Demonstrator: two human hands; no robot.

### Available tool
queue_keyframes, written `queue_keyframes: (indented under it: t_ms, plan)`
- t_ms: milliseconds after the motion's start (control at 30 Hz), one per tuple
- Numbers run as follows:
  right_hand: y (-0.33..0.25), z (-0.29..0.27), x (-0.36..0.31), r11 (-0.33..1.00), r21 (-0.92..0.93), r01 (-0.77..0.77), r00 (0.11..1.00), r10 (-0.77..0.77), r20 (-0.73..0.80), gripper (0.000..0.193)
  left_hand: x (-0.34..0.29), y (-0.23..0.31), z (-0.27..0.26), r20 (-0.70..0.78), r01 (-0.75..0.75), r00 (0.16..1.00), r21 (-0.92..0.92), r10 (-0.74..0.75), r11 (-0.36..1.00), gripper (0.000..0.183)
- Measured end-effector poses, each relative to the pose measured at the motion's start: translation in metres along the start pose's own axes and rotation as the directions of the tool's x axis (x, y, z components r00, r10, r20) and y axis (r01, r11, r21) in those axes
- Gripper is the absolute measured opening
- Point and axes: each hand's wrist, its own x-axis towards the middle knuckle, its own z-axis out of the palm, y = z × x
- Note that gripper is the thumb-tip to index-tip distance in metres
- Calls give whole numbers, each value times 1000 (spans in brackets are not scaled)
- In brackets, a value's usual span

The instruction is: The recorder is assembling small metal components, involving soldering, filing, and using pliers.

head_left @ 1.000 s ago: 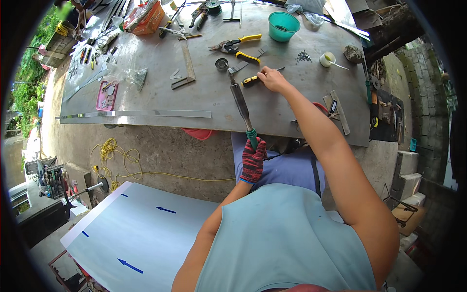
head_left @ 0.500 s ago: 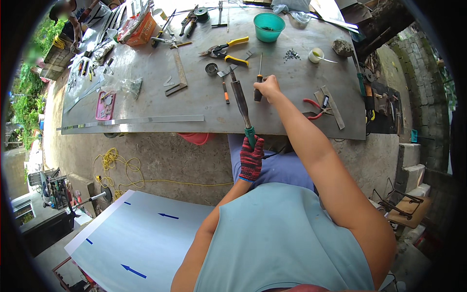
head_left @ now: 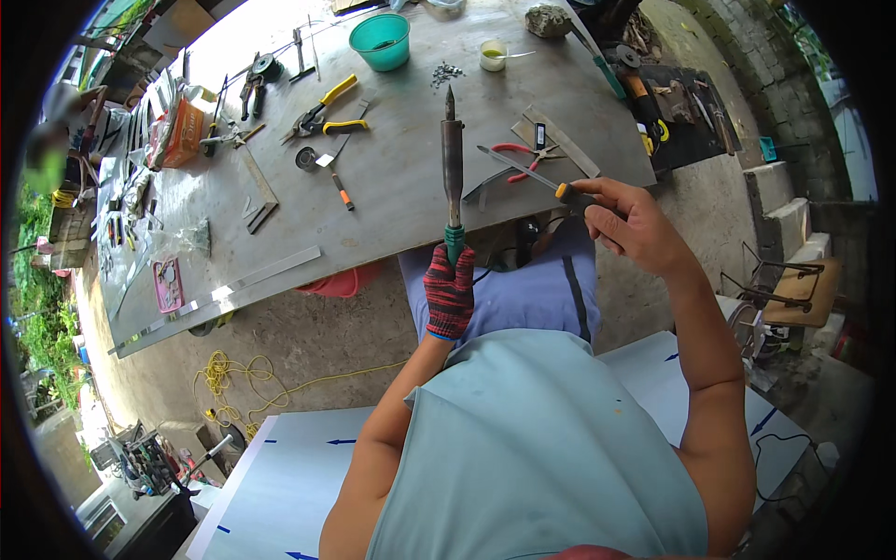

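My left hand (head_left: 449,294), in a red and black knit glove, is closed round the green handle of a large soldering iron (head_left: 453,173). The iron points up and away over the table's near edge. My bare right hand (head_left: 637,229) grips a screwdriver (head_left: 579,199) by its black and yellow handle, thumb and fingers round it. Its shaft slants toward the far left, over the near right part of the table. Red-handled pliers (head_left: 511,148) lie just beyond the tip, beside flat metal strips (head_left: 565,140).
On the metal table (head_left: 373,205) lie yellow-handled snips (head_left: 327,124), a green bowl (head_left: 380,43), a small white cup (head_left: 493,54), a pile of small fasteners (head_left: 446,74) and a metal square (head_left: 259,191). A yellow cord (head_left: 247,378) runs over the floor. Another person is at the far left.
My right hand has lifted the screwdriver off the table and drawn it back to the right, turning its shaft. My left hand keeps the soldering iron, now more upright. The view has swung right.
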Motion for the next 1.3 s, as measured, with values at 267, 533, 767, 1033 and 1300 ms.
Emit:
queue_keyframes:
  t_ms: [267,533,767,1033,1300]
  plan:
    - [9,-25,-38,998,50,26,986,-17,-168,38,-6,29,20,30,-144,990,105,141,984,29]
    - [3,-28,-35,998,62,13,994,-6,-111,41,-13,28,18,35,-178,984,173,175,969,29]
    - [0,-26,-32,995,102,-17,994,28,-108,40,-14,28,15,28,-153,988,161,150,975,29]
    - [-7,-29,-31,948,290,-132,987,153,-53,42,-12,33,10,79,-118,991,122,108,986,30]
    - [-11,-29,-28,890,408,-204,977,211,29,46,-12,34,10,58,-152,987,100,147,983,31]
